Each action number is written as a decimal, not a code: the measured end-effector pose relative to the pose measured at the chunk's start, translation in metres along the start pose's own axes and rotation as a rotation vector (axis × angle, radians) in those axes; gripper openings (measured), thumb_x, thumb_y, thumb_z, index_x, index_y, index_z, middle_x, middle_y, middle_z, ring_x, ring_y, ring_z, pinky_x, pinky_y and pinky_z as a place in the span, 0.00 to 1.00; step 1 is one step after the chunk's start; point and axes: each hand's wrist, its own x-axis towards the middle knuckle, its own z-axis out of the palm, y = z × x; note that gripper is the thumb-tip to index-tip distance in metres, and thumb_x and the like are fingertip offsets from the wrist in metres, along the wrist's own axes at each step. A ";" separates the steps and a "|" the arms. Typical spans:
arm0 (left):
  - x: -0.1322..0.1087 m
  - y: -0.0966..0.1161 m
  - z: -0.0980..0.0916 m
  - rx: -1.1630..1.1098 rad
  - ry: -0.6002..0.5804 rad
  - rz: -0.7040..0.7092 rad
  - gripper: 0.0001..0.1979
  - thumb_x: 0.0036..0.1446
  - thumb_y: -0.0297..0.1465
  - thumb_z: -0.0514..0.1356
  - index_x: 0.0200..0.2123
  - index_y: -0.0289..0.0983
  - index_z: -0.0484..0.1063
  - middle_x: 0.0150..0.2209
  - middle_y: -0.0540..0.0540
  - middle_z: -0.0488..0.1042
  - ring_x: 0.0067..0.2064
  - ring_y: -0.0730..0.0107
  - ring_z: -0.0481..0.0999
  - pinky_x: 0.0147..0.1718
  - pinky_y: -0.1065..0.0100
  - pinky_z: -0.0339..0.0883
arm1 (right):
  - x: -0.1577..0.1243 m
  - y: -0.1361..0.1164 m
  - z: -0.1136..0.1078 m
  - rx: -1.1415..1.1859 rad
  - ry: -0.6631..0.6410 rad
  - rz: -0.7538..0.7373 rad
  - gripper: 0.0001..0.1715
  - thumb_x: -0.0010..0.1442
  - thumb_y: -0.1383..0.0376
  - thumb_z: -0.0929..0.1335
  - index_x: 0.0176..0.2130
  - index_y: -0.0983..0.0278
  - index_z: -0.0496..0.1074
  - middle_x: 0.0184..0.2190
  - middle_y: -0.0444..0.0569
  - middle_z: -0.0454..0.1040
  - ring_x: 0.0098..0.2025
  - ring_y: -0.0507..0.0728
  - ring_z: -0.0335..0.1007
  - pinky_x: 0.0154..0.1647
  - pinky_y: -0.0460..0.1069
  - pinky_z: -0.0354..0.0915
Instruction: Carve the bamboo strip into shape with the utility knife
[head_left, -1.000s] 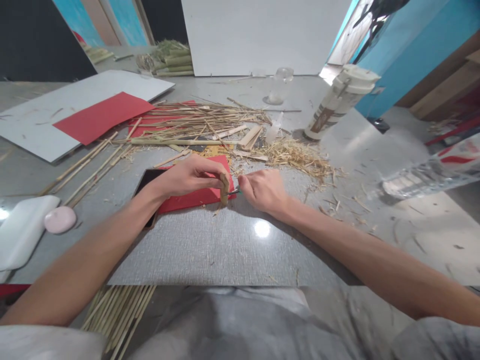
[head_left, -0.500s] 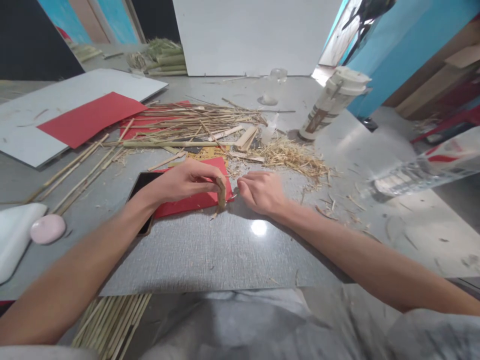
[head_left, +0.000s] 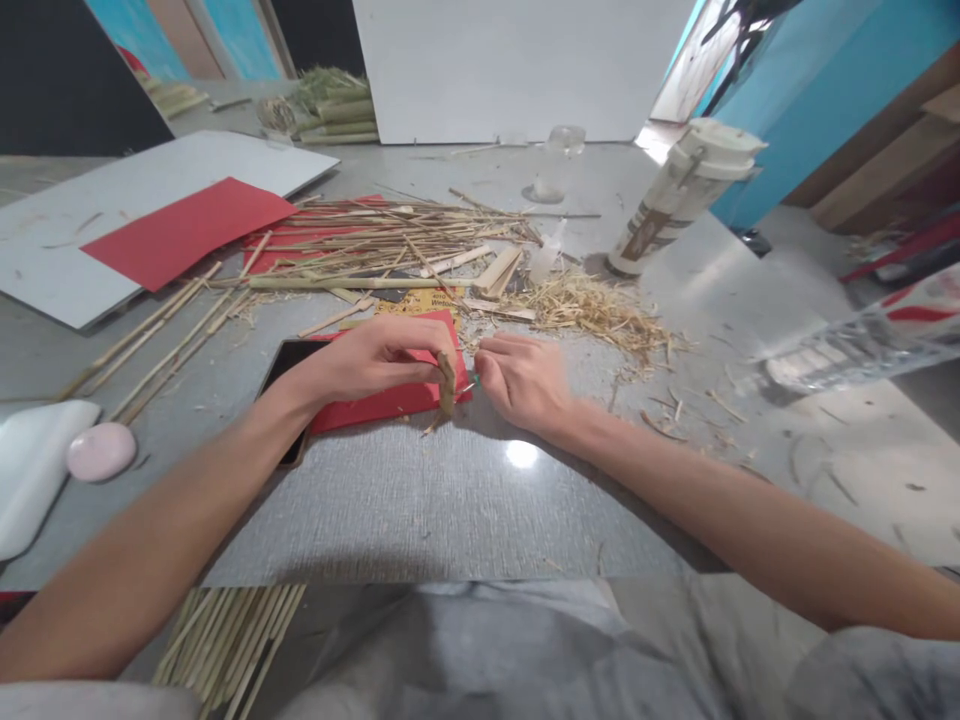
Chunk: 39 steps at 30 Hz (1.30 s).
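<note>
My left hand point(head_left: 379, 358) is closed on a short upright piece of straw stalk point(head_left: 447, 382), standing it on a red paper sheet point(head_left: 375, 400) that lies over a dark phone or tablet point(head_left: 289, 365). Just to the right, my right hand point(head_left: 521, 378) is curled into a fist around a small tool with a greenish tip point(head_left: 471, 381) that meets the stalk's side. The tool's body is hidden in the fist.
A heap of long straw stalks point(head_left: 360, 245) and shavings point(head_left: 592, 310) lies beyond the hands. A tall white cup point(head_left: 679, 200) stands at right, a clear plastic bottle point(head_left: 847, 350) lies further right. White board with red paper point(head_left: 180, 225) at left; pink stone point(head_left: 101, 450); stalks on my lap point(head_left: 232, 640).
The hands have stayed nearly in place on the stalk; my right hand shifted slightly and the tool tip shows again at the stalk. The camera swayed a little.
</note>
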 end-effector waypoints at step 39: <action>0.002 -0.002 0.002 -0.016 0.084 0.001 0.11 0.71 0.36 0.66 0.36 0.40 0.84 0.37 0.43 0.85 0.40 0.64 0.83 0.45 0.65 0.75 | 0.003 -0.014 -0.004 -0.260 -0.345 0.072 0.34 0.80 0.58 0.57 0.33 0.65 0.81 0.32 0.54 0.82 0.32 0.57 0.70 0.30 0.55 0.44</action>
